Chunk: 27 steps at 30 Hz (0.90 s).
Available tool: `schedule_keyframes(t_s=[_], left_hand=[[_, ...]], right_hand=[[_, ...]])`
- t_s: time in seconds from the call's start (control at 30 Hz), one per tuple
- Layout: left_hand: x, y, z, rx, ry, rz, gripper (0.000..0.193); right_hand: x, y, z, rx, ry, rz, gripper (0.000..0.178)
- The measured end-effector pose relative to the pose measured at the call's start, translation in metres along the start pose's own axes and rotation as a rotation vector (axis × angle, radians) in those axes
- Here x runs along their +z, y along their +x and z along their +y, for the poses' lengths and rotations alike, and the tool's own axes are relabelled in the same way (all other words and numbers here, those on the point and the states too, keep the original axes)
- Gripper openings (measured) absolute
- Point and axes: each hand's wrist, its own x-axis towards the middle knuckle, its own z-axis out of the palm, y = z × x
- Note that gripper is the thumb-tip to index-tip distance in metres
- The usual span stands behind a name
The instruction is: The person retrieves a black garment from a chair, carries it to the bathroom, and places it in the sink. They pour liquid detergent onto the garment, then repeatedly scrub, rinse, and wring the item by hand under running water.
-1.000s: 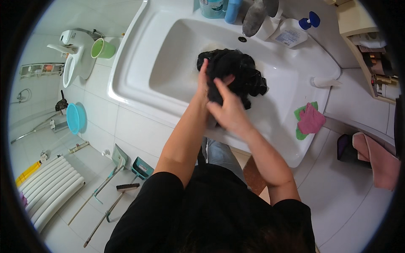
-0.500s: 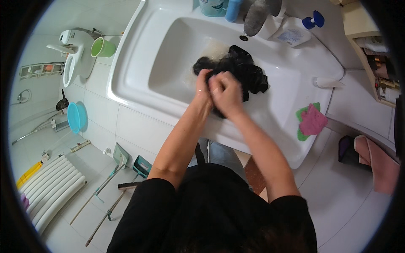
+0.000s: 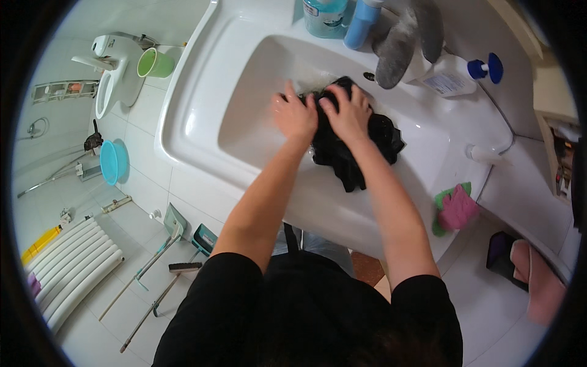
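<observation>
Both hands press on a wet black cloth (image 3: 348, 147) lying in the basin of a white sink (image 3: 202, 128). Left hand (image 3: 295, 116): fingers spread flat, released, resting on the cloth's left edge. Right hand (image 3: 347, 113): fingers curled over the top of the bunched cloth, grasping it. Beyond the fingers, on the sink's far rim: a teal bottle (image 3: 324, 15), a blue bottle (image 3: 362, 24), a grey faucet (image 3: 403, 43). Right of the fingers, on the rim: a pink and green sponge (image 3: 454, 209).
</observation>
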Motion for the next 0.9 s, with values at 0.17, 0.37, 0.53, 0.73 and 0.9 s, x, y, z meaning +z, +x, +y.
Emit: schedule_keyframes(t_s=[0.17,0.37,0.53,0.73,0.9], left_hand=[[0.037,-0.013,-0.006,0.28,0.237,-0.021,0.041],[0.046,0.015,0.012,0.512,0.171,-0.191,0.031],[0.036,0.04,0.009,0.467,-0.235,-0.204,0.033],[0.01,0.02,-0.016,0.059,-0.552,-0.116,0.035],[0.04,-0.042,0.015,0.108,0.078,0.027,0.034]], right_hand=[[0.02,-0.015,0.009,-0.095,-0.24,-0.115,0.031],[0.031,0.006,0.022,-0.072,-0.385,-0.083,0.024],[0.011,0.014,0.055,-0.04,0.61,0.127,0.019],[-0.062,-0.025,0.061,0.499,1.092,0.21,0.014],[-0.01,-0.028,0.019,-0.137,-0.165,-0.028,0.022]])
